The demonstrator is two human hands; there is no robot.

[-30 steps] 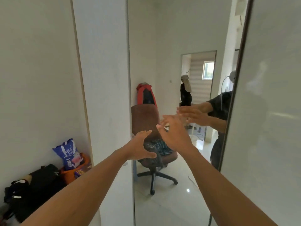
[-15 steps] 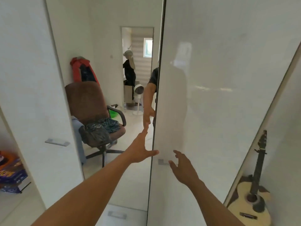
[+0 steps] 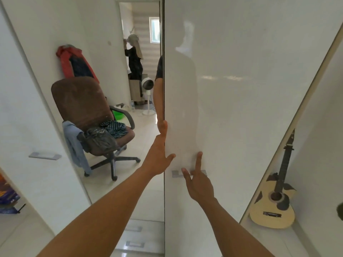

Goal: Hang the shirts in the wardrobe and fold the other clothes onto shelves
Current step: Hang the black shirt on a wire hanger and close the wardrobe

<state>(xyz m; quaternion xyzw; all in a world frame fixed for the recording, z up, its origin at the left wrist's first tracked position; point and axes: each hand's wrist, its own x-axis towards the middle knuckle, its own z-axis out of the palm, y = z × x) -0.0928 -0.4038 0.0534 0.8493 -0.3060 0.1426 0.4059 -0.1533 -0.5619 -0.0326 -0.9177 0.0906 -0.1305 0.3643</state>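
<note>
Wardrobe door [image 3: 241, 108] looks stiff, slick: best taken by the handle [image 3: 175, 173] under the spread-fingered right hand [image 3: 199, 186]; left hand [image 3: 157, 158] straight-fingered beside it

Acoustic guitar [image 3: 274, 203] is leaning in corner, right of the right grip [image 3: 198, 184]; brown office chair [image 3: 87, 110] and white fan [image 3: 147, 86] are standing left of it.

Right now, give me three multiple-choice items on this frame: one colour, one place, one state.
1. The chair back is: A) green B) white C) brown.
2. The guitar stands: A) on the chair B) right of the white door C) left of the chair.
3. The left hand is: A) open at the door edge B) a fist C) round a hanger.
C, brown padding shows; B, it leans past the door's right side; A, fingers lie straight along the edge.
</note>
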